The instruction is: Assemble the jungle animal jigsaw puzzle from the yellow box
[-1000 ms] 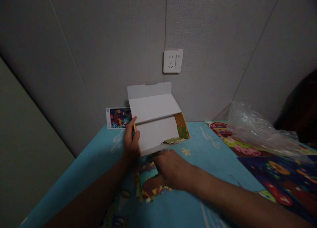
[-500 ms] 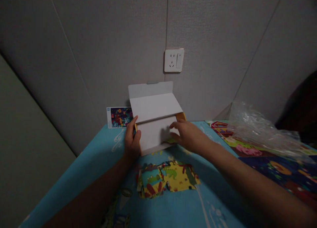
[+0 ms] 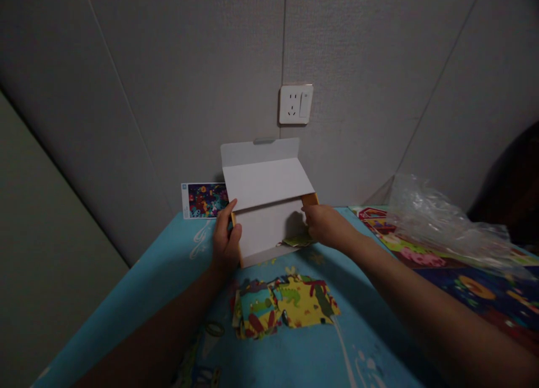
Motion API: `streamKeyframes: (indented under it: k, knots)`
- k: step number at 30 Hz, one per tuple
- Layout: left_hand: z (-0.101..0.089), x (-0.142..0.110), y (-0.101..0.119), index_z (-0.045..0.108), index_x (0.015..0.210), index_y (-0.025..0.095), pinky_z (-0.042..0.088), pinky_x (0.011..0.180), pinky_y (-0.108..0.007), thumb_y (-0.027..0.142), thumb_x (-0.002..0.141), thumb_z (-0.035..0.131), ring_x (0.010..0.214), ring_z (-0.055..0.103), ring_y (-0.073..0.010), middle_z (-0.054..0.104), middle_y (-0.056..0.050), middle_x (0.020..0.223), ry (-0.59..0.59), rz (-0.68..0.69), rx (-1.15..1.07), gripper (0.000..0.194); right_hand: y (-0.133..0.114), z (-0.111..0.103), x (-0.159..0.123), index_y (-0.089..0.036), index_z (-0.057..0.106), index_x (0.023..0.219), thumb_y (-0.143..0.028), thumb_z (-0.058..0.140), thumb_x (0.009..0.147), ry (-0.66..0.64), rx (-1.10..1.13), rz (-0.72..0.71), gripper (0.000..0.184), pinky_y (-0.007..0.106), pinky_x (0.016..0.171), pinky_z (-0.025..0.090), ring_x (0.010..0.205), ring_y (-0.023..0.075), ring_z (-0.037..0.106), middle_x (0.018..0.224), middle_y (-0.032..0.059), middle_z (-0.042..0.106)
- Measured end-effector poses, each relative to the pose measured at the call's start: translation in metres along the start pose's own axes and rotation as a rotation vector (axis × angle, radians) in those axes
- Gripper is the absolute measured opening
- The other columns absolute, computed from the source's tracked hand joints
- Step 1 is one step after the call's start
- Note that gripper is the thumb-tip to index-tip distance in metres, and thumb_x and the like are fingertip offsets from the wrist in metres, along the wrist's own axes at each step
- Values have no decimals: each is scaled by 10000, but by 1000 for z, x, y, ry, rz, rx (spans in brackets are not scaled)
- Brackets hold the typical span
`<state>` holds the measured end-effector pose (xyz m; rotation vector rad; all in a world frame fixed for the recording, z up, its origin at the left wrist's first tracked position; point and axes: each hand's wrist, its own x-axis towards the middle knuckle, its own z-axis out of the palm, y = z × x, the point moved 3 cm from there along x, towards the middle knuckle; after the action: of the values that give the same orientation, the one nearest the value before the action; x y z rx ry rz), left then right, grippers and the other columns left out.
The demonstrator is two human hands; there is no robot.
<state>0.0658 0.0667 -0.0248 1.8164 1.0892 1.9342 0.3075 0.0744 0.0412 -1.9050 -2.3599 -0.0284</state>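
A cardboard box (image 3: pixel 265 228), white inside with orange side walls, is tilted with its lid raised toward the wall. My left hand (image 3: pixel 226 239) grips its left wall, thumb inside the rim. At the opposite wall, my right hand (image 3: pixel 326 224) is closed on the edge, fingertips partly hidden. Inside the box, by the lower right corner, lie some green puzzle pieces (image 3: pixel 298 241). A pile of colourful jigsaw puzzle pieces (image 3: pixel 286 304), yellow, blue and green with a crocodile picture, rests on the blue tablecloth in front of the box.
Behind my left hand a picture card (image 3: pixel 206 200) leans on the wall. At the right, crumpled clear plastic (image 3: pixel 446 222) lies over colourful printed sheets (image 3: pixel 475 298). A wall socket (image 3: pixel 296 104) is above the box. Blue patterned cloth (image 3: pixel 168 281) covers the table.
My right hand has moved from over the box's inside to its right wall, and its fingers have closed there. The box has shifted slightly right; more of the green pieces shows.
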Motion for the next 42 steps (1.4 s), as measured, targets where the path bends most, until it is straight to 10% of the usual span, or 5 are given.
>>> streamKeyframes:
  k: [8,28,36,42]
  knots:
    - [0,0,-1,494,1364,204,473,935,-400,263,876,488,1083,572,-251,632,-69,1062,-12,-1,13,492,-13,2,-8,-152,709,929,-408,656,810,-187,6,-379,287,314,754,435,897,236,642,971,136,709]
    - [-1,0,2,501,1362,216,414,1020,-433,258,868,496,1206,504,-272,603,-75,1183,-21,11,10,496,3,7,-4,-185,717,878,-90,559,810,-270,90,-440,197,255,663,382,742,159,627,815,51,720]
    - [1,0,2,520,1341,207,452,974,-419,277,863,508,1137,551,-266,621,-76,1123,-1,-25,-22,483,-8,-26,-15,-135,578,1045,-120,537,802,-1,185,-370,247,252,665,390,806,184,597,955,121,671]
    - [0,0,2,505,1347,198,474,927,-403,284,879,498,1072,574,-254,622,-76,1070,43,-16,12,476,-18,-44,-35,-149,577,972,-109,490,827,-145,195,-426,174,238,599,345,690,144,546,820,66,646]
